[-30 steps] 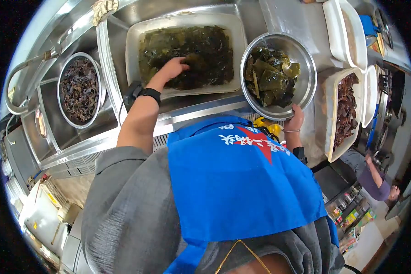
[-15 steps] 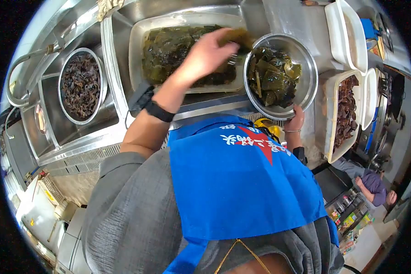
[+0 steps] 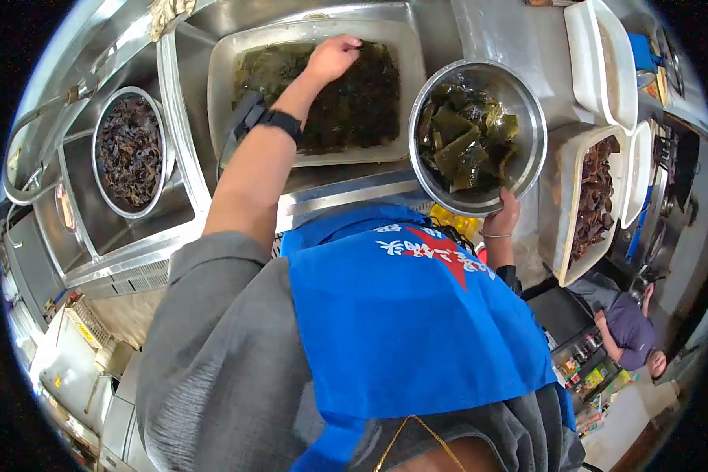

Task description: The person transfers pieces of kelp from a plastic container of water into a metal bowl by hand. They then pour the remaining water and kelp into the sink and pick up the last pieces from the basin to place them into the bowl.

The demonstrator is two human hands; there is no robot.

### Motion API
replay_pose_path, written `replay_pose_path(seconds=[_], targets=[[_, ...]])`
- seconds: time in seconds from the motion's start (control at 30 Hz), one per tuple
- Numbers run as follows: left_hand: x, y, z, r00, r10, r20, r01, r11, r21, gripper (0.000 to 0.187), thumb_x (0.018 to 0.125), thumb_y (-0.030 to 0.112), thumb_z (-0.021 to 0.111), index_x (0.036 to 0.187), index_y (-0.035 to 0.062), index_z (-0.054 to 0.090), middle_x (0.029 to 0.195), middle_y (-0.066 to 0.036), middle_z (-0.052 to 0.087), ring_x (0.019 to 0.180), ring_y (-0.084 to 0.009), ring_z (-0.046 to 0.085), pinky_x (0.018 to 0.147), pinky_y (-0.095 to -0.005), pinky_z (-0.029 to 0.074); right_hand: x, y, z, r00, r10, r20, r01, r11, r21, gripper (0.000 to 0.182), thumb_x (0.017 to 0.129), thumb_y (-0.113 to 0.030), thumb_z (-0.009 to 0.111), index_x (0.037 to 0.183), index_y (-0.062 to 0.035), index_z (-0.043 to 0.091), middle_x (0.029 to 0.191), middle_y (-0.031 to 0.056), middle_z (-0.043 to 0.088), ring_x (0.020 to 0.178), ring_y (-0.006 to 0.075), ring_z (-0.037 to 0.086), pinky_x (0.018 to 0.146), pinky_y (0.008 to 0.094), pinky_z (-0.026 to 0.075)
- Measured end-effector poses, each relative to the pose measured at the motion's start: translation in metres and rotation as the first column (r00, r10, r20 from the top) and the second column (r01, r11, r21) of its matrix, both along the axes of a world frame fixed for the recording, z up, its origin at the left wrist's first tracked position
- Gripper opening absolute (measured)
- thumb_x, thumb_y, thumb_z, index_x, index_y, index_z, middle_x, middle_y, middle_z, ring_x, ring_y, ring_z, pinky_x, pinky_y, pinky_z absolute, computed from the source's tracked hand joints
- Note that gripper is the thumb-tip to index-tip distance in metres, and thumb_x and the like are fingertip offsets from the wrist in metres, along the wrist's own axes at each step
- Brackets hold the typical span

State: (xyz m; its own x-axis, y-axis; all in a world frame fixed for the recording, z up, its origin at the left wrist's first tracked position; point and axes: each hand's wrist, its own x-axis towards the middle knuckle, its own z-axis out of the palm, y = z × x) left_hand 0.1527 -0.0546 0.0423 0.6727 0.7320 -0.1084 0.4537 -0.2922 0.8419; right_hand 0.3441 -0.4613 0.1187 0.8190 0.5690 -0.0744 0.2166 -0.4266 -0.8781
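Observation:
My left hand is over the far side of a translucent tub, with its fingers curled together near the water. Whatever is in its fingers is hidden. Dark green kelp pieces lie under water in the tub. My right hand grips the near rim of a round steel bowl, thumb on the rim and fingers mostly beneath it. Glossy cut kelp fills part of this bowl, which stands at the right edge of the tub.
To the left, a steel bowl of dark, frilly soaked pieces sits in a sink compartment below a curved tap. On the right are a white tub and a tub of reddish-brown pieces. Another person stands further off.
My left hand has moved left from beside the bowl, where it held kelp, back over the tub. More flat kelp pieces lie in the bowl. My right hand still grips the rim.

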Motion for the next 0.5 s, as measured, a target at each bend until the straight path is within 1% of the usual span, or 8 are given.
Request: replay_pose_path(seconds=[0.13, 0.2, 0.23, 0.27, 0.3, 0.37, 0.43, 0.5], targets=[[0.014, 0.021, -0.073, 0.970, -0.056, -0.238, 0.071, 0.996, 0.055, 0.052, 0.068, 0.034, 0.060, 0.113, 0.0112, 0.045, 0.103, -0.013, 0.053, 0.095, -0.0304, 0.050, 0.082, -0.0371, 0.041, -0.008, 0.009, 0.011, 0.998, 0.012, 0.062, -0.012, 1.000, 0.007, 0.015, 0.068, -0.006, 0.053, 0.082, 0.0000, 0.053, 0.074, 0.0170, 0.057, 0.068, 0.0297, 0.055, 0.062, 0.0333, 0.042], [0.031, 0.022, -0.090, 0.943, -0.101, -0.318, 0.176, 0.961, 0.215, 0.059, 0.065, 0.036, 0.063, 0.117, 0.0156, 0.041, 0.116, -0.013, 0.044, 0.105, -0.0272, 0.043, 0.088, -0.0364, 0.037, -0.008, 0.010, 0.009, 0.991, 0.028, 0.132, -0.029, 1.000, 0.011, 0.015, 0.069, -0.005, 0.053, 0.083, -0.0001, 0.053, 0.074, 0.0172, 0.057, 0.068, 0.0298, 0.055, 0.062, 0.0332, 0.042], [0.037, 0.018, -0.095, 0.942, -0.210, -0.261, 0.259, 0.951, 0.170, 0.067, 0.063, 0.038, 0.065, 0.121, 0.0179, 0.036, 0.123, -0.011, 0.036, 0.112, -0.0299, 0.035, 0.091, -0.0423, 0.033, -0.008, 0.012, 0.011, 0.978, -0.128, -0.166, 0.148, 0.982, 0.117, 0.016, 0.068, -0.005, 0.054, 0.083, -0.0004, 0.053, 0.074, 0.0174, 0.057, 0.069, 0.0302, 0.055, 0.062, 0.0336, 0.042], [0.043, 0.010, -0.100, 0.942, -0.216, -0.257, 0.263, 0.951, 0.164, 0.067, 0.063, 0.038, 0.065, 0.121, 0.0179, 0.036, 0.123, -0.011, 0.036, 0.112, -0.0299, 0.035, 0.091, -0.0423, 0.033, -0.009, 0.013, 0.013, 0.856, -0.237, -0.460, 0.344, 0.924, 0.165, 0.017, 0.067, -0.004, 0.054, 0.084, -0.0007, 0.053, 0.075, 0.0176, 0.057, 0.070, 0.0305, 0.055, 0.062, 0.0339, 0.042], [0.047, -0.013, -0.050, 0.895, -0.212, -0.393, 0.267, 0.960, 0.090, 0.070, 0.062, 0.039, 0.066, 0.121, 0.0184, 0.035, 0.123, -0.011, 0.035, 0.112, -0.0328, 0.034, 0.090, -0.0462, 0.032, -0.011, 0.013, 0.017, 0.988, -0.029, 0.155, 0.035, 0.999, -0.041, 0.019, 0.065, -0.005, 0.056, 0.084, -0.0007, 0.053, 0.075, 0.0182, 0.056, 0.071, 0.0315, 0.055, 0.062, 0.0347, 0.042], [0.055, -0.031, -0.028, 0.797, -0.297, -0.525, 0.322, 0.946, -0.047, 0.076, 0.058, 0.040, 0.068, 0.122, 0.0194, 0.032, 0.123, -0.012, 0.033, 0.111, -0.0390, 0.033, 0.085, -0.0545, 0.032, -0.010, 0.010, 0.016, 0.974, 0.002, 0.229, 0.022, 0.995, -0.101, 0.020, 0.065, -0.005, 0.056, 0.084, -0.0009, 0.053, 0.075, 0.0182, 0.056, 0.071, 0.0318, 0.055, 0.063, 0.0350, 0.042], [0.059, -0.048, -0.039, 0.770, -0.328, -0.547, 0.344, 0.936, -0.078, 0.076, 0.058, 0.040, 0.068, 0.122, 0.0186, 0.033, 0.122, -0.012, 0.034, 0.110, -0.0383, 0.034, 0.085, -0.0520, 0.033, -0.010, 0.009, 0.017, 0.955, 0.036, 0.293, 0.010, 0.988, -0.154, 0.021, 0.065, -0.006, 0.057, 0.085, -0.0010, 0.053, 0.075, 0.0183, 0.056, 0.071, 0.0320, 0.054, 0.063, 0.0353, 0.042], [0.054, -0.063, -0.054, 0.744, -0.355, -0.567, 0.363, 0.926, -0.104, 0.076, 0.057, 0.041, 0.068, 0.121, 0.0179, 0.034, 0.121, -0.013, 0.035, 0.110, -0.0377, 0.035, 0.086, -0.0495, 0.034, -0.009, 0.008, 0.022, 0.742, 0.303, 0.597, -0.090, 0.929, -0.359, 0.021, 0.065, -0.006, 0.056, 0.085, -0.0013, 0.052, 0.074, 0.0177, 0.056, 0.070, 0.0325, 0.054, 0.062, 0.0357, 0.042]])
